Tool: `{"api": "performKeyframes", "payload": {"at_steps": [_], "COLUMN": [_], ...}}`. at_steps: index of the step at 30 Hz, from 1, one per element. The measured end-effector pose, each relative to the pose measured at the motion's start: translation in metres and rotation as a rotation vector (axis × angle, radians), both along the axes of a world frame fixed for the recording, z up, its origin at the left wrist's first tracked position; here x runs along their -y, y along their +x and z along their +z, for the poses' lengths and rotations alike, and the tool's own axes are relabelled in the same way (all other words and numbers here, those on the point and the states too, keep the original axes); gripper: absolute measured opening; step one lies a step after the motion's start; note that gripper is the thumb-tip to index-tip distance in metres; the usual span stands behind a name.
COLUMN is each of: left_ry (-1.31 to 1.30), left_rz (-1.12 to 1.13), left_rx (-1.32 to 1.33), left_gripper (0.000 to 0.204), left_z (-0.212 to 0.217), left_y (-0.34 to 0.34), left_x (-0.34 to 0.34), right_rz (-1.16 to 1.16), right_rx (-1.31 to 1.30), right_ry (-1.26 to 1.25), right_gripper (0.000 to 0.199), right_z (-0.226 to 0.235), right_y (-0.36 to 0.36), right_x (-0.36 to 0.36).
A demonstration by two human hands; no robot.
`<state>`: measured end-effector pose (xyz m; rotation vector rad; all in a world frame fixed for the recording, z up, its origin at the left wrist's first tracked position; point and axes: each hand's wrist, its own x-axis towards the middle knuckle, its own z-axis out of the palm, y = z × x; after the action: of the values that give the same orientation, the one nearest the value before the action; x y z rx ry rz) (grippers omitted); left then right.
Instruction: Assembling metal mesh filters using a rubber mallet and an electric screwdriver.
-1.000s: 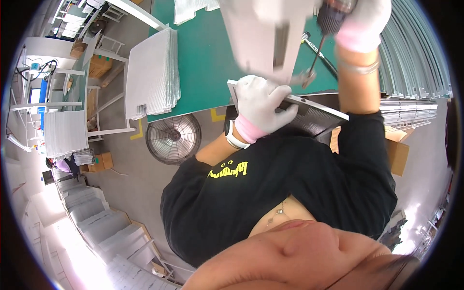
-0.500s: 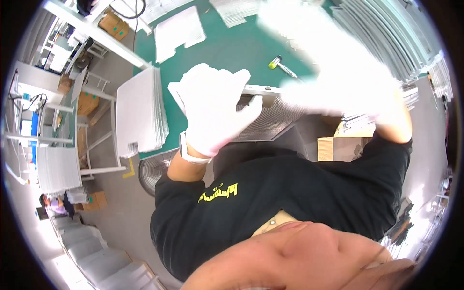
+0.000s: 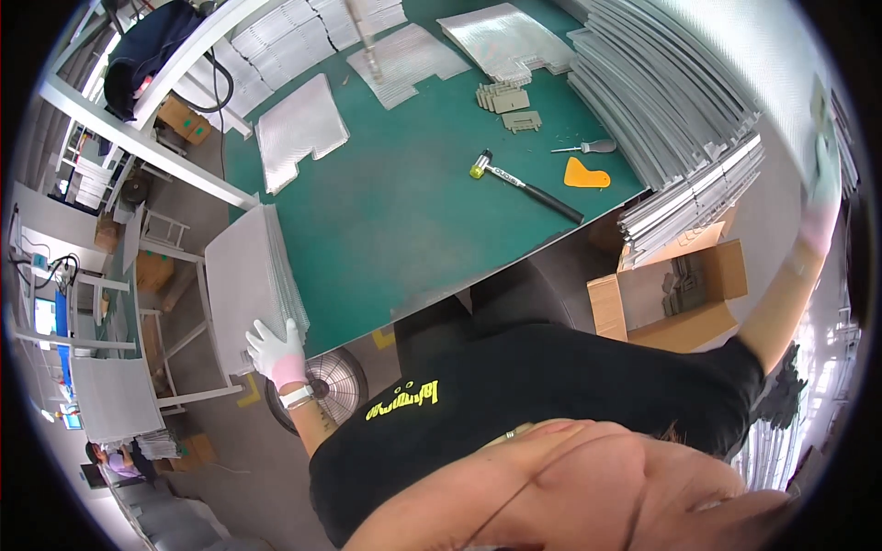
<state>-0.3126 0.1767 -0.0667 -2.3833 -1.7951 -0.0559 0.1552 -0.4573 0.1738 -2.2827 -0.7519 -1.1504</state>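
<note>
White gloves cover both hands. My left hand (image 3: 274, 354) rests at the near corner of a stack of pale mesh sheets (image 3: 243, 275) at the table's left edge; its fingers are spread. Far out on the right, my right hand (image 3: 824, 188) is closed on the edge of a large pale mesh panel (image 3: 749, 64), which lies over a tall stack of framed panels (image 3: 657, 101). Part of that hand's grip is hidden by the panel. On the green table (image 3: 386, 230) lie a hammer (image 3: 528, 188), a screwdriver (image 3: 588, 147) and an orange scraper (image 3: 585, 174).
Notched mesh sheets (image 3: 303, 129) lie toward the back, near beige plastic pieces (image 3: 505, 98). An open cardboard box (image 3: 675, 321) holding grey parts stands below the right table edge. A floor fan (image 3: 335, 390) stands below my left arm. Another person (image 3: 118, 459) is far left.
The framed mesh panel in front of me is off the near table edge. My right hand has swung far right, and my left hand has moved down-left to the sheet stack.
</note>
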Motion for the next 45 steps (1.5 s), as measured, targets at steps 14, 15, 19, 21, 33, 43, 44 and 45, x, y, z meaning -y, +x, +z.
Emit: {"api": "performKeyframes", "payload": {"at_steps": [14,15,19,21,33,43,44,45], "left_ry": [-0.201,-0.184,-0.224,-0.484,-0.649,-0.014,-0.041,-0.078], "left_rz": [-0.042,-0.034,-0.091,0.094,-0.909,-0.747,-0.565,-0.4], "left_rx": [-0.122,-0.16,0.355,0.813,0.448,-0.063,-0.037,-0.01], "left_gripper": [0.088,0.086,0.067,0.052,0.055,0.042,0.048,0.054], "left_z": [0.059,0.07,0.116,0.137,0.031,0.001,-0.009,-0.02], "left_y": [-0.009,-0.014,-0.053,-0.108,0.134,0.283,0.277,0.267], "left_x": [-0.024,-0.024,-0.045,-0.099,0.147,-0.125,-0.195,-0.243], "right_rz": [-0.364,-0.355,-0.212,-0.057,0.879,0.902,0.976,1.035], "right_rx": [-0.277,-0.208,-0.119,-0.201,-0.365,-0.392,-0.37,-0.364], "right_ry": [-0.064,-0.077,0.099,0.196,-0.1,-0.709,-0.709,-0.712], "right_gripper": [0.064,0.063,0.048,0.041,0.04,0.061,0.061,0.06], "right_z": [0.01,0.004,-0.022,-0.047,-0.218,-0.31,-0.299,-0.294], "right_y": [0.247,0.227,0.101,0.052,-0.103,-0.057,-0.063,-0.067], "right_x": [0.098,0.09,-0.018,-0.047,-0.373,-0.45,-0.464,-0.474]}}
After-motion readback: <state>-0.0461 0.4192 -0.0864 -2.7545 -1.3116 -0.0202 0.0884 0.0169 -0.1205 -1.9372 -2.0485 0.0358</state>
